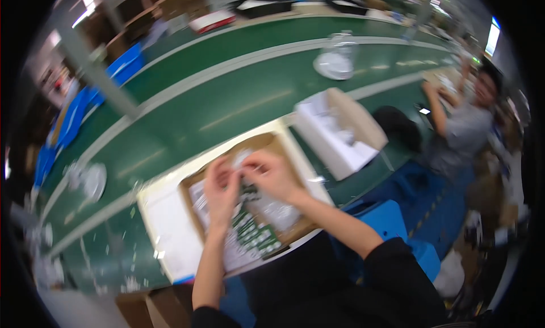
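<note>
- Brown cardboard makes the shallow carton (267, 140), and over its far half are both bare hands, the left hand (221, 183) and the right hand (271, 173).
- The two hands are together: their fingertips meet, or almost meet, and the fingers are bent inward. If they are clamped on some small piece, I cannot tell.
- A pale, clear-looking thing (243, 156) is just beyond the fingertips, at the far side of the carton. It lies between the two hands, so neither hand is clearly nearer; its long axis cannot be read.
- Below the hands, toward the person's body, lie green-and-white pieces (255, 234), in a slanting band. The left wrist is to the left of them.
- Crumpled clear plastic (281, 214) lies on the right side of the carton, nearer to the right wrist.
- White printed paper (198, 197) shows at the left side, partly covered by the left hand.
- The carton rests on a white board (170, 231), on the green bench (181, 138). Beyond its right far corner stands an open white box (363, 123) with pale contents.
- Hard to make out: the fingers are blurred, the hands hide the middle of the carton, and the black clothing (318, 271) reaches close to the carton's near edge.
</note>
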### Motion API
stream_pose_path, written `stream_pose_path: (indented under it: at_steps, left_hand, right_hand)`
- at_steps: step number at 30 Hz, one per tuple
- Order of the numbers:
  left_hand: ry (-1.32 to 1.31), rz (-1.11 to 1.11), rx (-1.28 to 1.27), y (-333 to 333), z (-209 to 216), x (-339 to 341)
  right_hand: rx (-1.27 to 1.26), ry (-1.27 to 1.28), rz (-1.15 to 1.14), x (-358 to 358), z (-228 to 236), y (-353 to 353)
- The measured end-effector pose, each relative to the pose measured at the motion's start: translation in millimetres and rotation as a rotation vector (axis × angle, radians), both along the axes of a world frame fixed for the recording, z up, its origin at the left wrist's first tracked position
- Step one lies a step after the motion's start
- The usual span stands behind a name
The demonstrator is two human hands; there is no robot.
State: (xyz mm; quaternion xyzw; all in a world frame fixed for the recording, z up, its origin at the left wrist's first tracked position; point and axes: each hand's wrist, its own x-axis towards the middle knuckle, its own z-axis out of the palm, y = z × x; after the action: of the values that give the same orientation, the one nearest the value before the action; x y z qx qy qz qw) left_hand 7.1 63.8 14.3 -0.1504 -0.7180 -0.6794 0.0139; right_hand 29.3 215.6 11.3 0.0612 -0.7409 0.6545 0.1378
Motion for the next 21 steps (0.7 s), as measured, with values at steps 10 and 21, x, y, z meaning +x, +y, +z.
stream_pose_path:
  at_steps: [10, 21]
  left_hand:
    - [0.046, -0.063, 0.032, 3.1, -6.0, 2.0]
    - [0.024, -0.039, 0.027, -0.7, -7.7, -1.3]
  right_hand:
    - [0.069, 0.219, -0.040, 5.5, 4.0, 2.9]
    - [0.126, 0.216, 0.007, 3.5, 5.4, 2.6]
